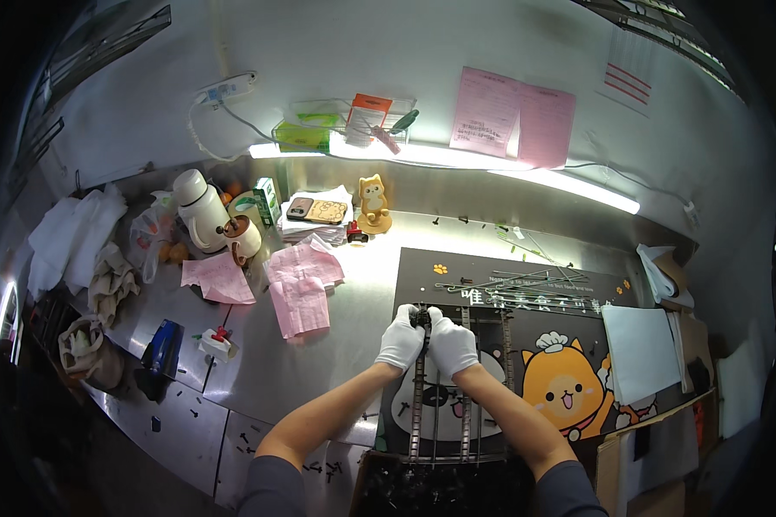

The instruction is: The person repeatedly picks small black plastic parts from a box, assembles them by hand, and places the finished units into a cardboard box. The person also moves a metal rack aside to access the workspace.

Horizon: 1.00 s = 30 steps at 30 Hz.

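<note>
Chain strips (418,392) lie side by side on the black cartoon mat (526,345), so left hand (401,338) and right hand (451,345), both gloved, pinch one strip's top end.

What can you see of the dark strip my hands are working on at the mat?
The dark strip looks like a long, narrow metal rail, ladder-like with small gaps along it. It lies flat on the black cartoon mat, running away from the person, with similar strips parallel on its right. Its near end reaches a dark box. The gloved left hand and right hand pinch a small dark part at its far end.
</note>
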Tool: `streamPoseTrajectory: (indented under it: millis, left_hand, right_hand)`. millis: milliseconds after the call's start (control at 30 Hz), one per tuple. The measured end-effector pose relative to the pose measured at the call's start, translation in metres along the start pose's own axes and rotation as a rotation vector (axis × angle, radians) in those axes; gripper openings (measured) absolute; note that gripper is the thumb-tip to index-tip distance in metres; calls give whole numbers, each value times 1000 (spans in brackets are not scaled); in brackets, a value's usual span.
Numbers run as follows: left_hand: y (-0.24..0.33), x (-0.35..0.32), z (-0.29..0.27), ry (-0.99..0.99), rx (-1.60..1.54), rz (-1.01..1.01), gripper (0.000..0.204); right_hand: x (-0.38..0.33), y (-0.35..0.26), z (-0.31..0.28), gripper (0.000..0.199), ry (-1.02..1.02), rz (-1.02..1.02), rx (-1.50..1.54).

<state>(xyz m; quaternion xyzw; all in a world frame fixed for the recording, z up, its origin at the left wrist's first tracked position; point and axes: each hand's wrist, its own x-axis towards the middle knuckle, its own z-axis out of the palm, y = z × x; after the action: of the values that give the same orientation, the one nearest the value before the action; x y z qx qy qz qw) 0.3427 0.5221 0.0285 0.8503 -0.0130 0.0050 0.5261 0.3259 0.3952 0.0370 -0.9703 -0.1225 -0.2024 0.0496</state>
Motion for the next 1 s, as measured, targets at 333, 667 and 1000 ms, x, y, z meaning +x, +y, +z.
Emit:
streamPoseTrajectory:
  millis: [333,667,1000]
  left_hand:
    - [-20,72,-70,-257,-220,14,22]
    - [42,-65,-77,-205,-971,-189,14]
    - [63,-243,-23,-522,-459,-275,18]
  right_hand:
    - [54,44,-45,14,-879,537,1329]
    - [9,8,-115,20,-654,444,1339]
    - [-152,-26,-163,19,-201,-160,192]
